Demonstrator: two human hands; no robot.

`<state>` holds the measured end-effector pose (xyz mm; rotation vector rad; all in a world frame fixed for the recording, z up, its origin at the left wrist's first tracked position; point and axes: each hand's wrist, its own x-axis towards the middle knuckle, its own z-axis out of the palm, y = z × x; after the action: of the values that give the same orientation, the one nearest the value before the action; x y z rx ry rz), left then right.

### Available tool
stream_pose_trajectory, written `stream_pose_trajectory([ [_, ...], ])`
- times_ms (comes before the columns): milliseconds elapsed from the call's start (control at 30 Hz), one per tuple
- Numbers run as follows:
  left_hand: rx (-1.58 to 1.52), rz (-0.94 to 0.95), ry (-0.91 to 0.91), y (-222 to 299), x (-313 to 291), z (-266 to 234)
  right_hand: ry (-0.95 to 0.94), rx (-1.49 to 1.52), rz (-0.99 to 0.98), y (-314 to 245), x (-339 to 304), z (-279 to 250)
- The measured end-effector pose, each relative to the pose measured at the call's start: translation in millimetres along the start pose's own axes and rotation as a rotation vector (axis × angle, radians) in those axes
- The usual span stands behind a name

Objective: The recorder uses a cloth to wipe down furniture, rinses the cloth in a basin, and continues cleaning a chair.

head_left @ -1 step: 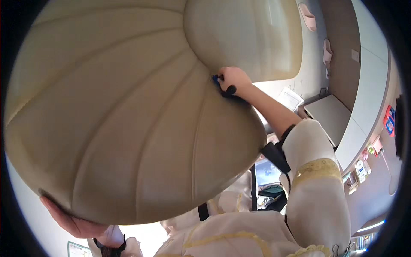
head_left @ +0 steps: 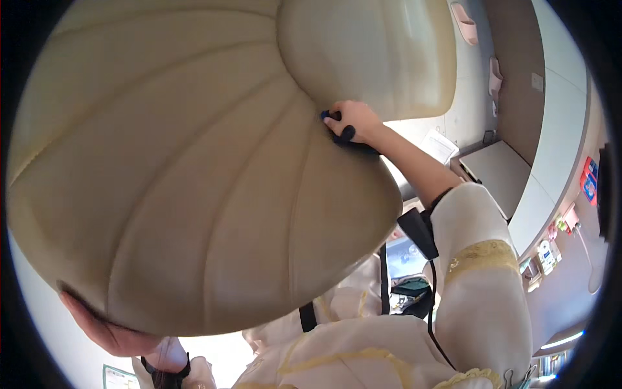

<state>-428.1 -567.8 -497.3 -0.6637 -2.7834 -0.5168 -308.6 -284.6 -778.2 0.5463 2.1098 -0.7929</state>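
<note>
A large beige padded chair backrest, with seams fanning out like a shell, fills the left and middle of the view. Its rounded, glossy seat adjoins it at the upper right. My right hand is closed at the seam where the two meet, pinching a small dark blue item against the surface. Most of that item is hidden by my fingers, so its kind is unclear. At the lower left, my left hand grips the backrest's outer edge, its fingertips partly out of sight behind it.
Pink slippers lie on the floor at the upper right. A pale flat-topped box stands near the wall, beside white paper sheets. A black device with a cable hangs by my right sleeve. Small items line the far right.
My right hand stays at the seam, its fingers turned slightly. The black device by my right sleeve has swung and its cable shows more. The chair has shifted up very slightly.
</note>
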Motion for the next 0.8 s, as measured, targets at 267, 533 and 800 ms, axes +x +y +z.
stream_pose_trajectory([
  [267, -0.757, -0.844, 0.136, 30, 11, 18, -0.127, 0.352, -0.393, -57, -157, -60],
  [533, -0.225, -0.034, -0.053, -4, -1, 11, 0.026, 0.174, -0.381, -73, -181, -66],
  [800, -0.003, 0.162, -0.029, -22, -8, -9, -0.019, 0.026, -0.429, -54, -118, -47],
])
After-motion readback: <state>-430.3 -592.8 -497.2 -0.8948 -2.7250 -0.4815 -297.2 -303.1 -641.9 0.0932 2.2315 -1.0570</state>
